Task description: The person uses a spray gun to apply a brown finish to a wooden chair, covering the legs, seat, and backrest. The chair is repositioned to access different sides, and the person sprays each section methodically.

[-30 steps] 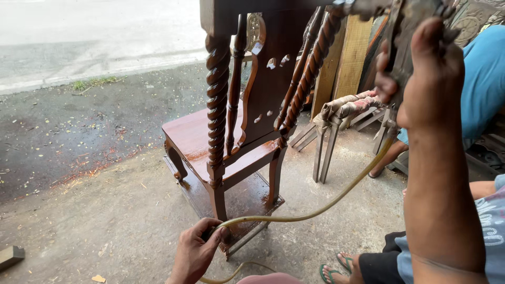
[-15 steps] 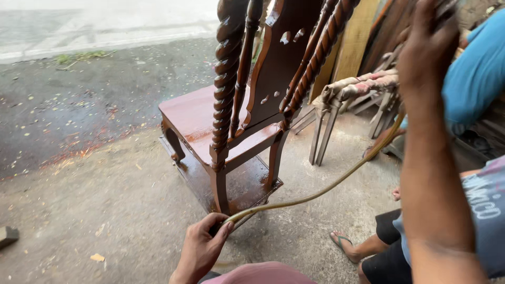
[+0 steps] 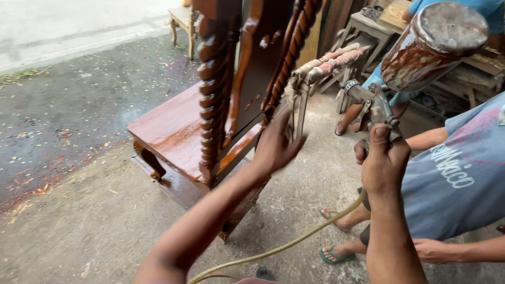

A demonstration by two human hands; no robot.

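Note:
A reddish-brown carved wooden chair (image 3: 173, 131) with twisted spindles (image 3: 213, 89) stands on the concrete floor, its surface glossy and wet. My left hand (image 3: 276, 144) reaches toward the lower chair back, fingers apart, holding nothing. My right hand (image 3: 381, 163) grips the handle of a metal spray gun (image 3: 371, 100), whose stained paint cup (image 3: 434, 44) tilts up to the right. A yellowish air hose (image 3: 279, 247) runs from the gun down toward me.
A person in a grey shirt (image 3: 457, 173) and sandals (image 3: 336, 255) crouches at the right, one hand (image 3: 434, 250) near the knee. Another person in blue (image 3: 457, 8) sits behind by wooden stools (image 3: 363, 29). A small stool (image 3: 184, 18) stands far back.
My left hand let go of the hose near the floor and rose toward the chair back. My right hand came down, bringing the spray gun into view. The view moved closer.

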